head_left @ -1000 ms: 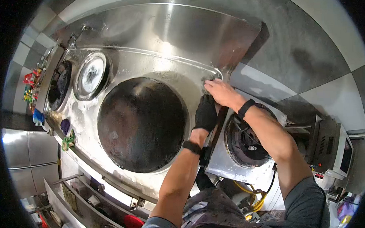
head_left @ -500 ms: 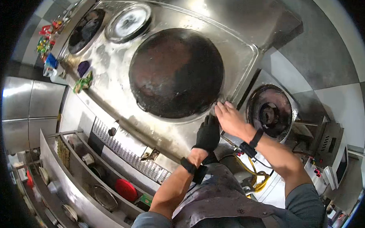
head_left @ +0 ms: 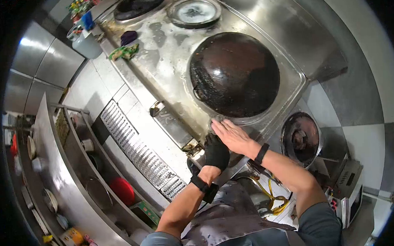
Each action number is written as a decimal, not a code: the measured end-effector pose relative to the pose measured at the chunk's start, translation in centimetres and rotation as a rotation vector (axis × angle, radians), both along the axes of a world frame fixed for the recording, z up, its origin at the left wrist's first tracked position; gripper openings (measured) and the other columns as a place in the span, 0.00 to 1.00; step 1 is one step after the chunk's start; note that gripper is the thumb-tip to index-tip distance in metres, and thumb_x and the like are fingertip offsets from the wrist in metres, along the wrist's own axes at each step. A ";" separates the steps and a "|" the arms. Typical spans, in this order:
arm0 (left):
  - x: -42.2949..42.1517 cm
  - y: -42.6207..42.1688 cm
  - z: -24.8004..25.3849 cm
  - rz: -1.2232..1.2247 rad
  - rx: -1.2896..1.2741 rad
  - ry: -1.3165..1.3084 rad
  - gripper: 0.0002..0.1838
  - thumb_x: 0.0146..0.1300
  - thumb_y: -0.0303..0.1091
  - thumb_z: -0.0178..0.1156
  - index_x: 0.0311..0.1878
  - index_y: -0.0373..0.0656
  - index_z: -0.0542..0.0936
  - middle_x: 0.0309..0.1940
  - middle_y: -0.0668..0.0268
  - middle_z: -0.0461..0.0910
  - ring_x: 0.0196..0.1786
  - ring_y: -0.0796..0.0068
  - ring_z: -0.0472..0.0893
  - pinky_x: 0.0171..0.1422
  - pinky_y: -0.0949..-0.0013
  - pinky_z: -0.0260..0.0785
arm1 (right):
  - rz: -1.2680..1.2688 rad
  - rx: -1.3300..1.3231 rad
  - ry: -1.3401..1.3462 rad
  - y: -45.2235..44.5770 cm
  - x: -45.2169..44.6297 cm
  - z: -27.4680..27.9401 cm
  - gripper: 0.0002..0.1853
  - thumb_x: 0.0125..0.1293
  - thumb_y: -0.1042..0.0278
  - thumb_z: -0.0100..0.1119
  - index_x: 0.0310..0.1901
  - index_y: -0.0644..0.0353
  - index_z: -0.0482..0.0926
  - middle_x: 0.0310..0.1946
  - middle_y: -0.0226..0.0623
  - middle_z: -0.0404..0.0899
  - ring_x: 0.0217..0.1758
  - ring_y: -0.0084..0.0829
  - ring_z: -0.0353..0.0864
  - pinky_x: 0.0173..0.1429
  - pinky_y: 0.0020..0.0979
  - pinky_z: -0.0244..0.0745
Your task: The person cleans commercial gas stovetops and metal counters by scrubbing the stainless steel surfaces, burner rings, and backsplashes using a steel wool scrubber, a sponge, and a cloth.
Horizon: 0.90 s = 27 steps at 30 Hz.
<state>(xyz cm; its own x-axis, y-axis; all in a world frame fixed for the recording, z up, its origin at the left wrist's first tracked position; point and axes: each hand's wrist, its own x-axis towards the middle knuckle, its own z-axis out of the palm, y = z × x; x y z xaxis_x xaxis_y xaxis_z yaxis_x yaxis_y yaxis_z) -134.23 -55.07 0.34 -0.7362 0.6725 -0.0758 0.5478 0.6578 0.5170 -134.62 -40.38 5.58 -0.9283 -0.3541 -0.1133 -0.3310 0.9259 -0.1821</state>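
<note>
My left hand (head_left: 216, 153), in a black glove, is at the near edge of the steel stove top (head_left: 171, 76), its fingertips close to a small grey scrubber (head_left: 211, 125). Bare and palm down, my right hand (head_left: 234, 138) presses on that scrubber with its fingers together. Just beyond both hands a large dark wok (head_left: 235, 74) lies upside down on the wet stove top. What the gloved fingers touch is hard to make out.
Farther back are a round metal lid (head_left: 195, 12) and a dark burner (head_left: 140, 5). Green cloth (head_left: 124, 52) and purple cloth (head_left: 129, 37) lie on the left edge. A second burner (head_left: 300, 139) stands at right, shelves (head_left: 70, 170) at lower left.
Both hands have moved from the stove's far right corner along its surface to the near edge. The camera view has turned, so the wok appears farther right.
</note>
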 end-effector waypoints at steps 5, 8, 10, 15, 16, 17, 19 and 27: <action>1.1 1.2 -1.3 -0.021 0.238 -0.116 0.29 0.65 0.36 0.57 0.66 0.30 0.75 0.67 0.36 0.73 0.69 0.34 0.70 0.77 0.36 0.56 | 0.327 0.582 0.049 -0.5 -1.7 3.5 0.29 0.73 0.63 0.49 0.72 0.66 0.70 0.75 0.44 0.69 0.75 0.43 0.67 0.84 0.47 0.52; 3.8 3.3 -0.6 0.064 0.282 -0.157 0.33 0.67 0.43 0.60 0.72 0.35 0.71 0.71 0.38 0.69 0.73 0.34 0.67 0.77 0.34 0.54 | 0.449 0.805 -0.043 0.5 0.2 4.0 0.31 0.76 0.58 0.45 0.75 0.66 0.67 0.77 0.42 0.66 0.80 0.45 0.61 0.86 0.53 0.42; 3.3 3.9 0.5 0.042 0.164 -0.296 0.37 0.69 0.47 0.60 0.77 0.38 0.66 0.76 0.38 0.63 0.78 0.35 0.60 0.77 0.28 0.50 | 0.524 0.906 -0.108 0.8 -0.2 4.2 0.32 0.77 0.56 0.44 0.76 0.66 0.67 0.79 0.43 0.64 0.83 0.47 0.58 0.87 0.53 0.40; 0.1 4.5 -2.8 0.300 0.300 -0.139 0.29 0.71 0.42 0.56 0.72 0.40 0.73 0.70 0.43 0.72 0.73 0.38 0.68 0.77 0.38 0.55 | 0.685 0.962 -0.004 -2.0 -6.5 3.5 0.31 0.77 0.57 0.44 0.75 0.65 0.68 0.80 0.46 0.61 0.83 0.48 0.57 0.87 0.53 0.41; -0.9 4.3 -3.4 0.344 0.476 -0.159 0.27 0.71 0.38 0.54 0.71 0.39 0.74 0.69 0.43 0.73 0.72 0.40 0.69 0.77 0.41 0.56 | 0.664 0.919 0.092 -2.5 -7.8 3.2 0.31 0.75 0.58 0.45 0.73 0.68 0.70 0.78 0.47 0.64 0.82 0.47 0.60 0.86 0.52 0.44; -1.8 4.0 -3.9 0.360 0.477 -0.160 0.27 0.71 0.38 0.54 0.71 0.39 0.74 0.69 0.43 0.73 0.72 0.40 0.69 0.77 0.41 0.56 | 0.639 0.871 0.185 -3.0 -8.9 3.0 0.31 0.72 0.59 0.47 0.71 0.70 0.72 0.76 0.48 0.68 0.80 0.46 0.63 0.86 0.50 0.47; -4.6 2.7 -1.5 0.441 0.460 -0.162 0.24 0.70 0.32 0.52 0.67 0.36 0.76 0.66 0.41 0.75 0.70 0.40 0.71 0.75 0.46 0.60 | 0.653 0.849 0.219 -3.3 -10.8 2.6 0.30 0.73 0.60 0.47 0.71 0.70 0.72 0.75 0.48 0.69 0.79 0.46 0.63 0.86 0.50 0.46; 1.1 5.7 -2.0 0.526 0.644 -0.136 0.23 0.69 0.36 0.55 0.64 0.35 0.77 0.62 0.40 0.77 0.69 0.37 0.70 0.73 0.41 0.60 | 0.788 0.829 0.020 -1.6 -6.9 3.7 0.30 0.71 0.57 0.49 0.67 0.72 0.76 0.71 0.51 0.73 0.74 0.46 0.68 0.83 0.49 0.48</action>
<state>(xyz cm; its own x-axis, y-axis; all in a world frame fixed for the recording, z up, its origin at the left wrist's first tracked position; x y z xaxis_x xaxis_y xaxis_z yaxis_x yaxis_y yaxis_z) -133.14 -49.42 -1.70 -0.9778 0.1872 0.0943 0.1582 0.3637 0.9180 -141.54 -42.00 9.24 -0.4857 -0.6615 -0.5714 -0.8687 0.2926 0.3996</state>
